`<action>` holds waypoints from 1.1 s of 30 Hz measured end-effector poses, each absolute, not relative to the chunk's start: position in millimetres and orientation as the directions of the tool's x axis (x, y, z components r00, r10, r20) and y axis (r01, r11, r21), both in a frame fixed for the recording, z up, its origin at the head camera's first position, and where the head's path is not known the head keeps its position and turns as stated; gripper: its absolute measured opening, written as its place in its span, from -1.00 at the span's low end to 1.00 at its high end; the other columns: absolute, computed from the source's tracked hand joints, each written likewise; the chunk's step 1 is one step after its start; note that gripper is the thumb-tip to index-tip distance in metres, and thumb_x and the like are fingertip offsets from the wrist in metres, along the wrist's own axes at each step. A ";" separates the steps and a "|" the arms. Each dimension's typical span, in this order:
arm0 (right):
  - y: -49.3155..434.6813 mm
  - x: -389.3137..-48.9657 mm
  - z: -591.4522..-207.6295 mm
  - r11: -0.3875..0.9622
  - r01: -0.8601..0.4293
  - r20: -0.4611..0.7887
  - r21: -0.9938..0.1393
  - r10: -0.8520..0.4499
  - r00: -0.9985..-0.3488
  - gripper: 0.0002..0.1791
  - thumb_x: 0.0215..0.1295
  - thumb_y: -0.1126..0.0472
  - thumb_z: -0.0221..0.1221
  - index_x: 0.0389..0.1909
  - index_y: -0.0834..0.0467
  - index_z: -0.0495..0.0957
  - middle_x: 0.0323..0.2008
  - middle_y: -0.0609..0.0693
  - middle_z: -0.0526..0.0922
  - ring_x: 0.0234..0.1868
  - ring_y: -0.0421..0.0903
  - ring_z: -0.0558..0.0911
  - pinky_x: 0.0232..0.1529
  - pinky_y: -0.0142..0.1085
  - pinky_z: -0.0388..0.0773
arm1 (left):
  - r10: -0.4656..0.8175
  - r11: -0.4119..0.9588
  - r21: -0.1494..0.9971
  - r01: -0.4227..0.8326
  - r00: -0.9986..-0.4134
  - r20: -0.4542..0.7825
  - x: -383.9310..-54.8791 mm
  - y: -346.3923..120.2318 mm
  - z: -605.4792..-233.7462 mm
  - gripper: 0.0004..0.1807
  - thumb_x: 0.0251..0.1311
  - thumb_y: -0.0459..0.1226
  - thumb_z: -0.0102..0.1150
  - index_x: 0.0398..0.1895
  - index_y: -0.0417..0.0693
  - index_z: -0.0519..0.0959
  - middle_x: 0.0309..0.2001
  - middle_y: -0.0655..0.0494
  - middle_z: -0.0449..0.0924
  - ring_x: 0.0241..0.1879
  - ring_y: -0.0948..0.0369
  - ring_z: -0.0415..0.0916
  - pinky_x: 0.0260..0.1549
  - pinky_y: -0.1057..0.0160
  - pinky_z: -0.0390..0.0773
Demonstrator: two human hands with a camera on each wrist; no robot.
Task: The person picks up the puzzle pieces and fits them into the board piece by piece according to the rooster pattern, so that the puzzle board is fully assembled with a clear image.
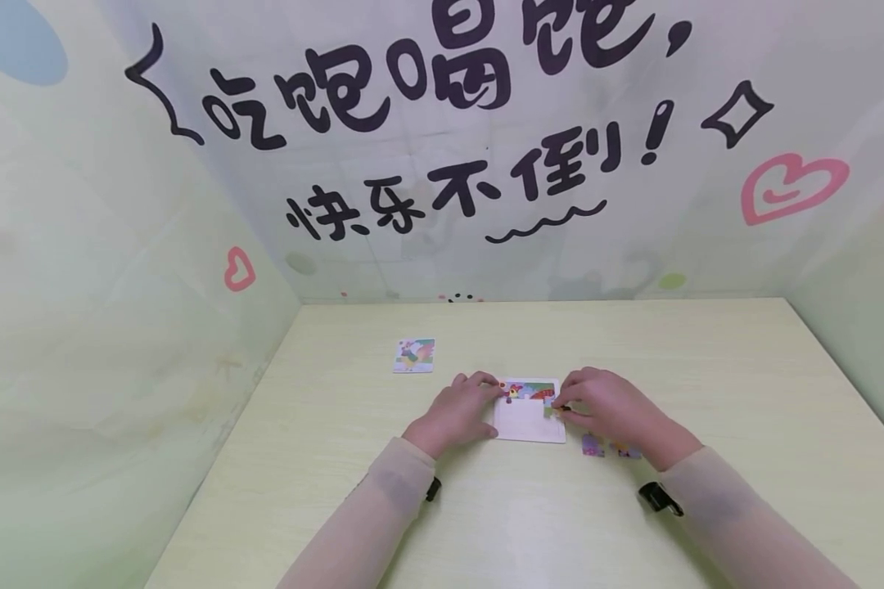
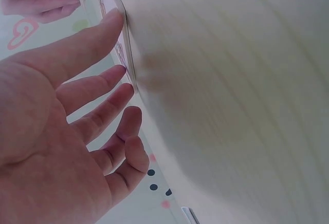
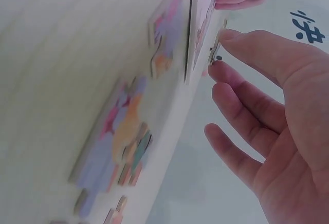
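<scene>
The left hand (image 1: 458, 413) is spread, with its thumb and fingertips touching the left edge of a white puzzle board (image 1: 523, 424). The right hand (image 1: 613, 407) pinches a small puzzle piece (image 1: 548, 407) between thumb and pointer finger, at the right side of the board. The board lies flat on the worktop (image 1: 530, 523), in front of the person. Its top strip has a bright picture (image 1: 532, 390) (lots of red and green), and the part below is plain white. Loose pieces (image 1: 593, 445) lie near the board, partly under the right hand and arm. A picture card (image 1: 414, 356) lies farther back, to the left. Behind it all, a pale wall has big black writing (image 1: 453, 184) and a pink heart (image 1: 794, 188).
</scene>
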State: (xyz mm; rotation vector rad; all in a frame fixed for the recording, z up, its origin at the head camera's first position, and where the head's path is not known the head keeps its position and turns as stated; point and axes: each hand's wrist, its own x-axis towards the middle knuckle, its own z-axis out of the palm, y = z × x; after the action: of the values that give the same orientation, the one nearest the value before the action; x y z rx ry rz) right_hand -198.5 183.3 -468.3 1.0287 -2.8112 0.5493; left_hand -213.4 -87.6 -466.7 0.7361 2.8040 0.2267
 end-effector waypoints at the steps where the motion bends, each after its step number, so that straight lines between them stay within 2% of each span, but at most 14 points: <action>1: 181.5 -198.6 -467.3 0.708 -0.640 0.210 -0.298 -0.605 -0.768 -0.86 0.14 0.24 0.50 -0.26 0.02 0.82 -0.21 -0.14 0.72 -0.15 -0.10 0.66 -0.07 -0.14 0.70 | 0.499 0.862 0.206 0.463 -0.847 -0.186 -213.3 -87.5 -466.5 -0.25 0.15 -0.06 0.52 0.44 0.15 0.50 0.46 0.20 0.38 0.27 0.07 0.36 0.12 0.12 0.55; 13: 157.7 -204.2 -468.2 0.673 -0.684 0.244 -0.281 -0.640 -0.729 -0.86 0.15 0.23 0.50 -0.26 0.05 0.83 -0.21 -0.08 0.74 -0.16 -0.09 0.68 -0.05 -0.13 0.69 | 0.498 0.863 0.202 0.463 -0.846 -0.191 -213.9 -87.4 -466.0 -0.25 0.16 -0.06 0.52 0.44 0.16 0.49 0.46 0.20 0.39 0.28 0.08 0.37 0.14 0.11 0.55; 22: 143.4 -208.1 -468.4 0.669 -0.693 0.233 -0.269 -0.653 -0.720 -0.89 0.17 0.22 0.48 -0.27 0.03 0.83 -0.22 -0.11 0.75 -0.15 -0.09 0.69 -0.04 -0.14 0.69 | 0.504 0.859 0.215 0.465 -0.842 -0.193 -214.1 -88.3 -463.3 -0.25 0.15 -0.04 0.52 0.43 0.17 0.50 0.45 0.23 0.39 0.29 0.09 0.36 0.14 0.10 0.55; 33: 126.6 -215.2 -471.1 0.651 -0.729 0.236 -0.210 -0.690 -0.684 -0.90 0.16 0.23 0.48 -0.29 0.02 0.83 -0.26 -0.08 0.77 -0.18 -0.07 0.70 -0.04 -0.09 0.68 | 0.496 0.864 0.212 0.457 -0.845 -0.199 -214.4 -89.1 -464.4 -0.25 0.16 -0.03 0.51 0.45 0.18 0.49 0.46 0.21 0.38 0.32 0.05 0.36 0.14 0.08 0.57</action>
State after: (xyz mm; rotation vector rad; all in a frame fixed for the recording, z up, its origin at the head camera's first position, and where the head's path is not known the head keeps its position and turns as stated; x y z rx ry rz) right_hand -215.2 126.6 -471.1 1.1800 -2.7299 0.4375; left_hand -214.4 -89.1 -464.4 0.7252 2.7902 0.2291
